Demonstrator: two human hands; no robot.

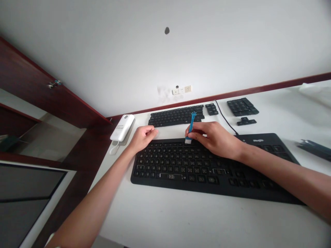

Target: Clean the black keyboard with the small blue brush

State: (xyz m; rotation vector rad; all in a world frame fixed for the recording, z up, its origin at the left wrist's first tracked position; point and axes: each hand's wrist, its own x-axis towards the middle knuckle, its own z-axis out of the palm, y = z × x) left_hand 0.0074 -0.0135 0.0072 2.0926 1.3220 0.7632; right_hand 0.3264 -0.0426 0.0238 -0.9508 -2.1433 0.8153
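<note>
While the right hand (216, 137) is pinching a small blue plastic brush (190, 126) tight in its grip, the white bristles are pointing down onto the top row of the big black flat keyboard (207, 168). The brush is standing almost upright, its handle leaning away toward the wall. The left hand (142, 137) is curling shut on nothing, resting at the keyboard's top left corner on the white tabletop (181, 217).

The right hand (216, 137) pinches a small blue brush (190, 127), bristles touching the top row of the black keyboard (207, 165) on the white counter (181, 217). The left hand (142, 137), loosely curled, rests at the keyboard's 11 o'clock corner. At 12 o'clock lies a second keyboard (176, 116); a white power bank (122, 127) lies at 10 o'clock.
</note>
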